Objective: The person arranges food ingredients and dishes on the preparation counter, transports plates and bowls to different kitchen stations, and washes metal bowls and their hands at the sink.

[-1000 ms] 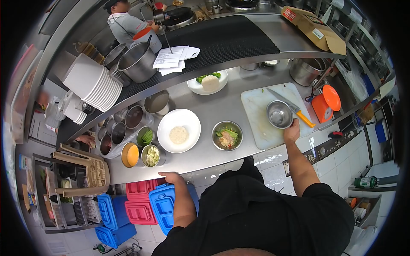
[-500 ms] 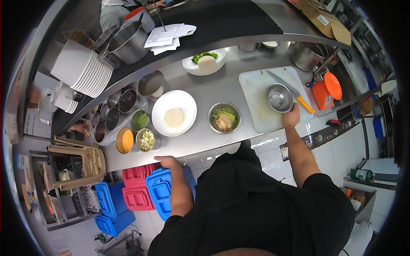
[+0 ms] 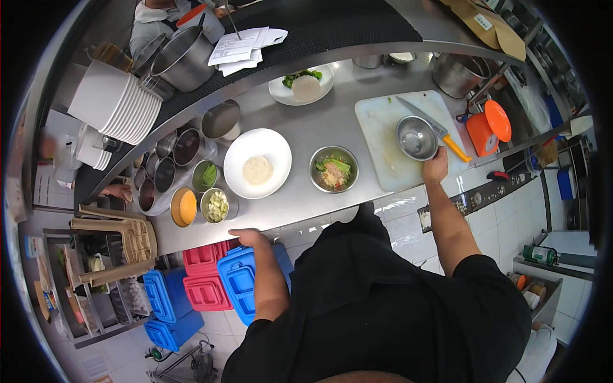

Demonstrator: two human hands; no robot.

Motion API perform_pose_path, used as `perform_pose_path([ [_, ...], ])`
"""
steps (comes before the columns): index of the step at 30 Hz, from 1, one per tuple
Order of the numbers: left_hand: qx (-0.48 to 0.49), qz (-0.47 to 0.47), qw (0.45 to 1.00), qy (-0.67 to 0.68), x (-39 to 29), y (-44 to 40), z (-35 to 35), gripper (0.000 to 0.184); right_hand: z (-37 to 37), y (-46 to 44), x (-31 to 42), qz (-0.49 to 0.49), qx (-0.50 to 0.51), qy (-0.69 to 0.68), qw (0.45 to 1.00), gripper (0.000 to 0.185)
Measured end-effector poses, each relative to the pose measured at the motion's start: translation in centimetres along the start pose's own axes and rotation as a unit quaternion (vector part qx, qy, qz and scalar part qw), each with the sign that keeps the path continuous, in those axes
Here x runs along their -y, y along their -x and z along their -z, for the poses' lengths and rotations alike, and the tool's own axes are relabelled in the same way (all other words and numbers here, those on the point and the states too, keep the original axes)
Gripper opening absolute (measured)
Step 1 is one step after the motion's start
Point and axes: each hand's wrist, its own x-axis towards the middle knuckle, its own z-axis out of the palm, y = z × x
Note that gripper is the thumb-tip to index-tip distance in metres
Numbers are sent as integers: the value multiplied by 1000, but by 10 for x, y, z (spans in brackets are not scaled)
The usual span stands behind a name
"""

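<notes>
My right hand grips the rim of a small steel bowl, which has nothing visible in it. The bowl is over a white cutting board, beside a knife with a yellow handle. At the counter's front edge rests my left hand, fingers stretched out and holding nothing. Nearest to it is a steel container of pale chopped pieces. Between my hands stands a steel bowl of greens and a beige topping. Left of that, a white plate carries a pale rice-like mound.
An oval plate with greens and a pale mound sits farther back. Several steel containers crowd the left. An orange scale stands right of the board. Overhead, a shelf holds stacked white dishes. Another person stands beyond.
The view has shifted slightly, so the counter sits higher in the picture. My right hand still holds the bowl over the board. The person beyond the shelf has moved a little left.
</notes>
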Motion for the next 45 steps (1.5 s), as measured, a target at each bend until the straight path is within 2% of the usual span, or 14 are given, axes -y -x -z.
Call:
perform_pose_path([
  [11, 3, 12, 1000, 3, -2, 2, 1, 100, -2, 0, -1, 4, -7, 5, 1000, 20],
  [17, 8, 15, 1000, -10, 1, -4, 0, 99, -11, -5, -13, 12, -15, 16, 1000, 27],
  [35, 4, 5, 1000, 5, -3, 6, 2, 96, -10, -4, -12, 21, -23, 9, 999, 22],
  [38, 3, -4, 1000, -4, 3, -5, -1, 96, -20, -10, -26, -15, -47, -49, 998, 20],
  [39, 9, -3, 1000, -3, 2, -5, 1, 96, -22, -16, -40, -73, -72, -188, 977, 20],
  [41, 16, 7, 1000, 8, 1, -2, 1, 97, -33, -45, -59, -174, -109, -453, 868, 22],
  [44, 8, -1, 1000, -27, 2, -7, 1, 97, 22, -37, 12, -2, -244, -296, 924, 24],
  [45, 10, 6, 1000, -24, 1, -6, 0, 97, 33, -35, 44, 46, -211, -297, 930, 24],
])
